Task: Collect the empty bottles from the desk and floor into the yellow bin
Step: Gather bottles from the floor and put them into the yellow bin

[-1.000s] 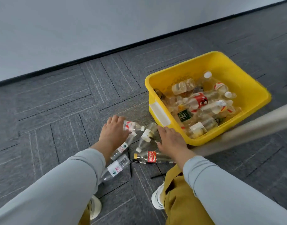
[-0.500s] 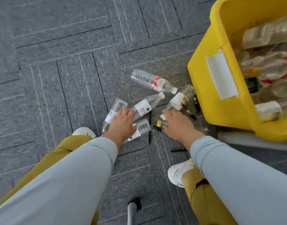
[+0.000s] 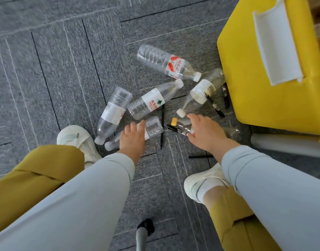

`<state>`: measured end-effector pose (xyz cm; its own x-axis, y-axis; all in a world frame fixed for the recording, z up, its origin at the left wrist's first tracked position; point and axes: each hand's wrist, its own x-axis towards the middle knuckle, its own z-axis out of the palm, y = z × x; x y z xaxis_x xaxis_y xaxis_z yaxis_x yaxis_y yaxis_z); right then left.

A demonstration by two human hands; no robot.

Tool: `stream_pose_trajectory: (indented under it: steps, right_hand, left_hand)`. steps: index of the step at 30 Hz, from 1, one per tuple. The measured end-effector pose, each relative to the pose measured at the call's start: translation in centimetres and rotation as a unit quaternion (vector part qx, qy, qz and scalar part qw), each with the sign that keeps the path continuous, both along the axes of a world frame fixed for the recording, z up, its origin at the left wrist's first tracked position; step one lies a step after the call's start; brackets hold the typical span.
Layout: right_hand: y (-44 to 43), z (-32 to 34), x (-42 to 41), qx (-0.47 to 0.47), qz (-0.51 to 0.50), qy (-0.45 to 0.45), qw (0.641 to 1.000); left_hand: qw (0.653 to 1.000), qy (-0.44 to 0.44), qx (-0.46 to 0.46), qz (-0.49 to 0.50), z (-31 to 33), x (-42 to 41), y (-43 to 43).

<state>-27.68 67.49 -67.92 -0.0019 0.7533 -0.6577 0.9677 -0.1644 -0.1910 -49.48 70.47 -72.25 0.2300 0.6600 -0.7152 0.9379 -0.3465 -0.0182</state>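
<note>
Nearest the camera, pale grey sleeves (image 3: 83, 205) and mustard trousers (image 3: 28, 178) are seen, with white shoes (image 3: 77, 140) planted on the grey carpet floor (image 3: 46, 69).

The left hand (image 3: 133, 140) is stretched forward and down. Its fingers are laid over the ribbed body of a clear bottle (image 3: 153, 126), which lies on its side directly beneath it. The fingertips are hidden past the knuckles, so it cannot be told whether this bottle is gripped or only touched.

The right hand (image 3: 208, 134) is held equally low, with the thumb spread forward. It is set on top of a yellow-capped bottle (image 3: 180, 124), whose neck pokes out to the left of the hand. The fingers are tucked out of sight, so a firm hold cannot be confirmed. A black pen (image 3: 171, 128) is laid across that neck.

Just beyond the left hand, a white-labelled bottle (image 3: 113, 113) and a red-and-green-labelled bottle (image 3: 153, 101) are lying close together. Beyond the right thumb, a cream-labelled bottle (image 3: 201, 91) is found with its white cap almost at the thumb tip and its base by the bin's wall. Further off, a red-and-white-labelled bottle (image 3: 168, 64) is lying well apart from both hands.

The yellow bin (image 3: 255, 98) is stood on the floor at the far right, near the right hand.
</note>
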Motion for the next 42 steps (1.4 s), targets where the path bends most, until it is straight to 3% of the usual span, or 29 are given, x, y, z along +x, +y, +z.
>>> stream_pose_trajectory:
  steps: [5,9,14,20,26,33,42]
  right_hand:
    - [-0.2,-0.7,0.4,0.01,-0.002,0.01,1.0]
    - [-0.6,-0.3,0.8,0.019,-0.008,-0.002,1.0]
    - [-1.3,-1.5,2.0,-0.002,-0.016,-0.06,0.998]
    - [-2.5,-4.9,3.0,-0.049,-0.022,-0.1,0.994]
    - [-1.8,-5.3,3.1,-0.028,-0.018,-0.098,0.995]
    - [0.8,2.1,2.5,0.033,-0.098,0.01,0.995]
    - [-1.1,16.8,1.7,0.121,-0.106,0.046,0.986]
  left_hand:
    - [1.0,0.011,0.011,-0.021,-0.1,0.1,-0.1]
    - [0.996,-0.084,0.013,-0.027,1.7,0.3,0.3]
    - [0.98,-0.182,0.048,0.064,3.7,1.8,3.6]
    - [0.972,-0.203,0.091,0.077,3.7,4.0,5.1]
    - [0.971,-0.203,0.091,0.089,3.8,4.1,5.2]
    - [0.951,-0.237,0.125,0.154,9.9,3.8,6.0]
    - [0.915,-0.285,0.22,0.182,22.7,3.8,7.7]
